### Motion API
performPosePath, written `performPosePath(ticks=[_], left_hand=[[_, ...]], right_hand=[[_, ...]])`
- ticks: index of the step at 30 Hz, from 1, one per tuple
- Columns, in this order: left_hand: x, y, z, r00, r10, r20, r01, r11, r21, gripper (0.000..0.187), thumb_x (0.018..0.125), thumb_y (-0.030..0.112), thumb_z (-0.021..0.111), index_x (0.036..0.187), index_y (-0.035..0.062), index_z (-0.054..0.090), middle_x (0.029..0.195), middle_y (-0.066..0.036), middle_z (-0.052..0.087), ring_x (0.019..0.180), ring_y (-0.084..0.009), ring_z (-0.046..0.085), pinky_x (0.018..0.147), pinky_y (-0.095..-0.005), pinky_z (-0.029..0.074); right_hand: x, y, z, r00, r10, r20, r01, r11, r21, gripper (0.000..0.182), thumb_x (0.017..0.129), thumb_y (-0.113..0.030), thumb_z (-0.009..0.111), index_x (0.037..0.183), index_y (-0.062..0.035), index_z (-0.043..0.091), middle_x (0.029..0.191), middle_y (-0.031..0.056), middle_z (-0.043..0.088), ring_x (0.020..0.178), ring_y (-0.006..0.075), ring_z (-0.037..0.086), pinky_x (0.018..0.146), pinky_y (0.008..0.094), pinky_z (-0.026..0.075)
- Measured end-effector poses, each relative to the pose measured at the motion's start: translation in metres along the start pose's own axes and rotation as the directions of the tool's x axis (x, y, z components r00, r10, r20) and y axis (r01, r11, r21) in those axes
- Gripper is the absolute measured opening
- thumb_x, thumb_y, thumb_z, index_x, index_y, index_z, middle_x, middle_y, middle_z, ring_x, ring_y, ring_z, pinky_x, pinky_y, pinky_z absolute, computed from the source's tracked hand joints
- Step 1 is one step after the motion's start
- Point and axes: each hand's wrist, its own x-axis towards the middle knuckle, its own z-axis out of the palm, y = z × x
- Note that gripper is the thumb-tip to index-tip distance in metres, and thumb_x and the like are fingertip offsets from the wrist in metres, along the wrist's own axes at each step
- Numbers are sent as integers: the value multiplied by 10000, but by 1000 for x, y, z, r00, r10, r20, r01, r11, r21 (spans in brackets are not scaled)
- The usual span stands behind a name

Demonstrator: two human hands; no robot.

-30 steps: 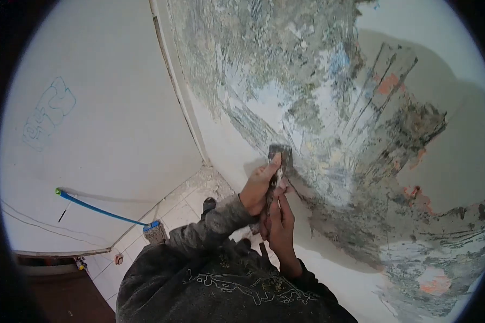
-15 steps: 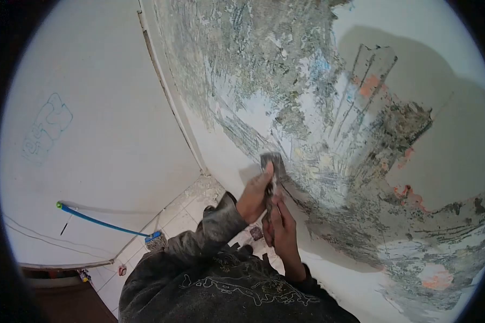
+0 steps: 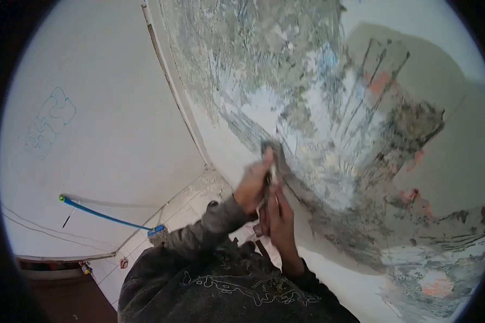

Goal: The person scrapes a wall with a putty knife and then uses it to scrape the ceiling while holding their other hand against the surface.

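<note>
Both of my hands are on one scraper-like tool [image 3: 272, 146], whose flat grey blade rests at the rough, partly stripped wall [image 3: 328, 161]. My left hand [image 3: 253, 183] is wrapped around it near the blade, a finger laid along the blade; it is slightly blurred. Lower down, my right hand [image 3: 280, 219] has its fingers closed on the handle end. Grey, white, bluish and orange patches show on the wall around the blade.
A smooth white wall [image 3: 113, 124] with faint blue writing stands at the left. Against it leans a blue-handled broom [image 3: 108, 216] on the tiled floor [image 3: 183, 207]. A brown surface [image 3: 70, 296] lies at the lower left.
The tool and both hands have moved slightly up along the wall. The view has shifted a little, with the wall patches now farther right.
</note>
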Motion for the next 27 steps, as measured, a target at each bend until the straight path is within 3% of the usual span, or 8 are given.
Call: performPosePath(ticks=[4,8,13,17,21,22,24,27], left_hand=[[8,7,-13,994,-76,76,84,991,-103,486,876,570,419,906,91,499,618,0,444,526,-133,409,668,-306,423],[-6,-5,6,979,-187,81,198,965,-172,445,875,557,434,818,116,453,607,0,435,517,-126,402,654,-308,415],[18,30,-4,1000,4,-26,-9,980,-199,417,890,510,452,794,106,487,578,5,433,508,-129,439,553,-257,415],[-1,13,-9,992,-119,37,121,991,-54,445,872,505,494,799,67,513,611,-29,510,525,-123,489,537,-251,424],[9,30,-6,999,50,-20,-51,999,-14,435,883,502,474,803,76,520,626,-22,524,527,-122,496,525,-243,427],[12,39,-8,1000,-29,-8,28,994,-103,429,881,497,482,822,74,527,639,-26,530,539,-124,510,534,-239,438],[12,42,-6,999,31,-26,-32,998,-59,483,846,558,495,753,84,500,571,-5,464,457,-116,424,507,-257,420],[0,22,-3,997,-69,-25,69,998,13,484,840,560,505,761,83,508,573,-11,470,461,-113,432,505,-254,423]], right_hand=[[10,-1,5,1000,-21,3,21,998,61,384,970,-231,373,1306,-46,379,501,-22,368,375,47,337,342,194,277],[-11,-6,-5,1000,18,-1,-18,999,46,369,970,-200,385,1301,-37,398,530,-15,400,371,44,322,352,212,280],[30,-22,9,996,-57,72,51,995,85,377,967,-184,391,1309,-26,394,534,-18,398,373,46,321,354,207,266],[1,6,20,983,-150,-103,158,985,71,344,963,-227,402,1242,-28,437,543,-32,374,370,40,324,339,196,239],[19,-19,19,999,-45,-15,46,995,94,349,965,-223,394,1241,-14,430,545,-24,357,375,52,328,346,202,251],[20,-17,24,998,-54,-31,57,991,121,351,965,-225,392,1241,-11,429,541,-23,355,374,53,325,346,202,250],[24,-13,34,994,-93,-54,101,980,173,357,966,-228,387,1240,-4,427,534,-20,351,371,55,318,345,203,249],[6,-3,22,986,-154,-64,157,986,48,373,968,-222,384,1264,5,406,535,-7,389,382,55,341,348,212,271]])
